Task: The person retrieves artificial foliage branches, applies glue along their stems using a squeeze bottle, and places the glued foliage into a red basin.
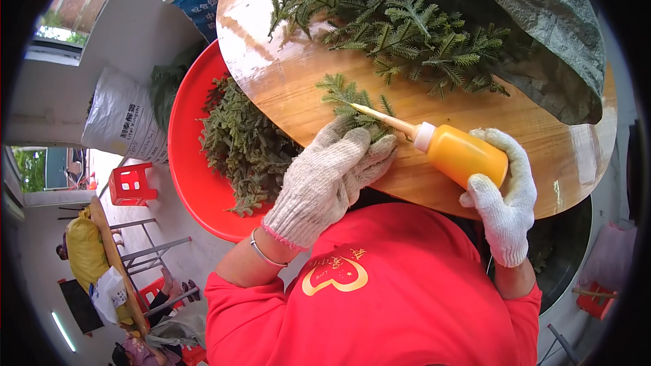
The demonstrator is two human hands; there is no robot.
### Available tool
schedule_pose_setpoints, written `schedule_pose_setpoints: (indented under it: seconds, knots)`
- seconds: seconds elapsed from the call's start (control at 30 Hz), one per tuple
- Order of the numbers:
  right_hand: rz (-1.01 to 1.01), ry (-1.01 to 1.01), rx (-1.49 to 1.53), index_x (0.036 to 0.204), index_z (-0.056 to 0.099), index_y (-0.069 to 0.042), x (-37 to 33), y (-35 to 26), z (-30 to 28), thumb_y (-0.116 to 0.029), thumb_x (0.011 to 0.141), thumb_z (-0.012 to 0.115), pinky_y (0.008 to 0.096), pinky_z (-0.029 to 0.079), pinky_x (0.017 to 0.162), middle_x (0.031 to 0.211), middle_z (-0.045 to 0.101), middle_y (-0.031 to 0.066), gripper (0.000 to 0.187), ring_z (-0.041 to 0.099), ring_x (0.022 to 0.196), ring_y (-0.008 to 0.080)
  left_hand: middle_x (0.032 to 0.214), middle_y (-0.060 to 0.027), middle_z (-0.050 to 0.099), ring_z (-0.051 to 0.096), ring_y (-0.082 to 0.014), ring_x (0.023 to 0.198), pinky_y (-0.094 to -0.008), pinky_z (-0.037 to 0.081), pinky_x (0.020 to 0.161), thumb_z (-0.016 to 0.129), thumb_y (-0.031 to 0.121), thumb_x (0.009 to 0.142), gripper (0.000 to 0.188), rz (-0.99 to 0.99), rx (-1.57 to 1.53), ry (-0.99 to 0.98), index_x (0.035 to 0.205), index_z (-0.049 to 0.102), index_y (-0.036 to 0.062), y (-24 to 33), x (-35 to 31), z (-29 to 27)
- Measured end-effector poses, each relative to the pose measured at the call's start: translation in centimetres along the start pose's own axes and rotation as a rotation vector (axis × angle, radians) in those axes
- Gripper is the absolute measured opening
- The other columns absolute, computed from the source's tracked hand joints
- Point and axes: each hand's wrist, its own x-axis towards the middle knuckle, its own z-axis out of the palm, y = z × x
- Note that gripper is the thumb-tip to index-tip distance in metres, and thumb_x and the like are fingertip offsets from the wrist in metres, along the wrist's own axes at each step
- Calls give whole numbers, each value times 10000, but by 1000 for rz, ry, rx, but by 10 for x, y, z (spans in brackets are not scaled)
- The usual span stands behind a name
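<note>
A white knitted glove covers my left hand [330, 179], whose fingers close round the lower end of a small green fir sprig [337, 92] over the round wooden table. In my right hand [505, 196], also gloved, sits a squeeze bottle [468, 156] with yellow-orange contents, a white collar and a long tapered nozzle. The bottle lies tilted, its nozzle pointing left across the sprig. Whether the tip touches the needles I cannot tell. My left palm hides the sprig's stem.
A heap of fir branches [434, 30] lies at the table's [254, 61] far side, partly under a grey-green woven sack [553, 13]. Left of the table, a red basin [193, 156] holds many cut sprigs [247, 139]. Farther left are a white sack [122, 112], a red stool [132, 184] and another table.
</note>
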Motion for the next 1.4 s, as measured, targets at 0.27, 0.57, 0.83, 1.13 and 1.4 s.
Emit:
schedule_pose_setpoints:
  seconds: [0.27, 0.57, 0.83, 1.13, 1.4]
  knots:
    - [-66, 1, -205, 1342, 528, 33, 4, 3, -2, 16, 848, 728, 350, 438, 1093, 1334, 578, 160, 534, 570, 1240, 233, 1168, -165, 673, 707, -200, 1023, -298, 587, 819, 638, 112, 1004, 477, 220, 988, 322, 1432, 506, -51, 30, -36, 3]
    - [-85, 6, -236, 1344, 534, 25, 5, 6, 1, 6, 838, 731, 357, 417, 1114, 1317, 591, 156, 543, 571, 1242, 240, 1341, -278, 584, 480, -550, 1279, -620, 306, 1146, 833, 443, 760, 752, 925, 1933, 350, 1375, 605, 74, 15, 21, -24]
    - [9, 158, -213, 1397, 502, 18, -4, 4, -1, -135, 882, 666, 178, 487, 600, 1315, 613, 132, 561, 550, 660, 58, 1393, -242, 545, 426, -516, 1333, -620, 227, 1174, 801, 512, 768, 792, 881, 1978, 343, 1401, 573, 93, 17, 29, -22]
    - [-85, 100, -221, 1363, 508, 10, 2, 9, 2, 35, 850, 687, 359, 424, 1115, 1322, 589, 157, 544, 570, 1247, 242, 1336, -252, 588, 456, -512, 1298, -591, 258, 1161, 789, 479, 798, 636, 881, 1868, 355, 1300, 666, 108, 25, 26, -29]
    - [-160, 83, -292, 1374, 497, 16, 0, 16, -5, 43, 841, 704, 363, 451, 1099, 1353, 571, 174, 572, 568, 1262, 256, 1304, -246, 595, 484, -510, 1266, -593, 260, 1163, 797, 429, 788, 574, 964, 1928, 414, 1252, 698, 105, 25, 38, -30]
